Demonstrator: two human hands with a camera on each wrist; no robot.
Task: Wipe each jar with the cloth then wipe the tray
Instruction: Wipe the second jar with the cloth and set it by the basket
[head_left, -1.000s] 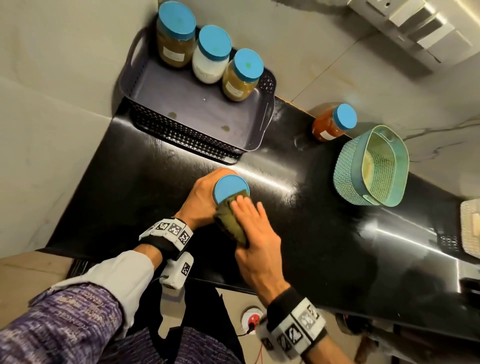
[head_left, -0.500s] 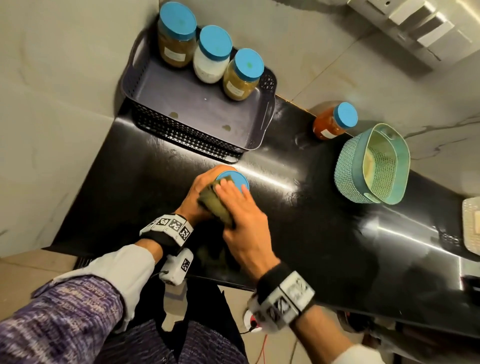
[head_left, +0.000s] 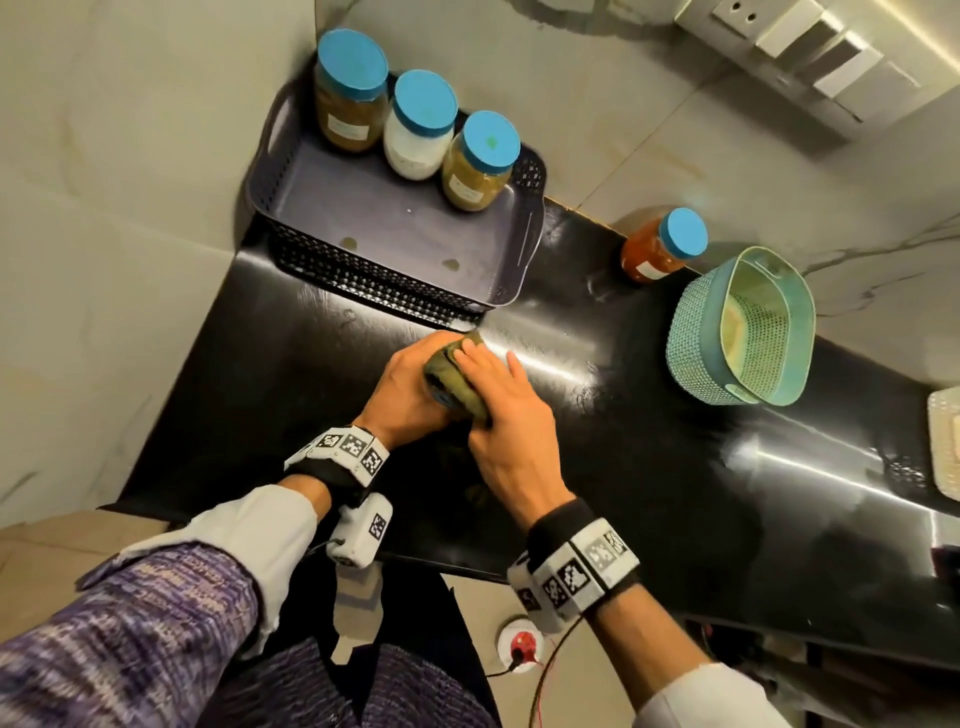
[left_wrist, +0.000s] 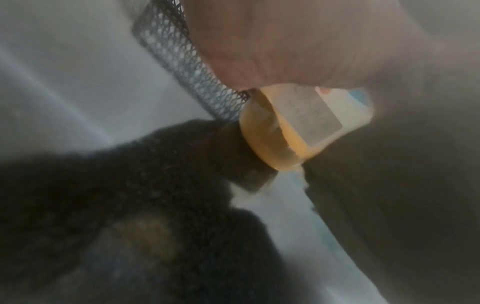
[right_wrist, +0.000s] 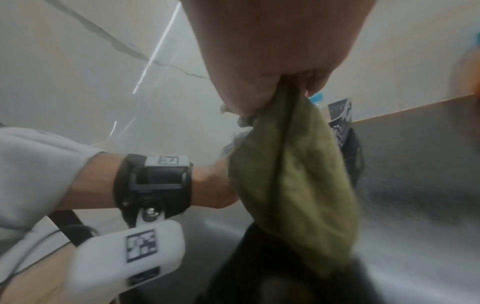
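Note:
My left hand grips a blue-lidded jar with yellow contents and a white label, on the black counter in front of the tray. The jar looks tilted in the left wrist view. An olive-green cloth covers its top; only a sliver of blue lid shows. My right hand holds the cloth and presses it onto the jar. Behind them, the dark grey tray holds three blue-lidded jars along its back: brown, white and mustard.
An orange-filled jar stands on the counter by the wall, right of the tray. A teal perforated basket sits further right. Two small stains mark the tray floor. The counter's front edge runs beneath my wrists.
My right hand has slid the cloth from the jar's near side up over the lid, which was visible before and is now almost hidden. My left hand keeps hold of the jar.

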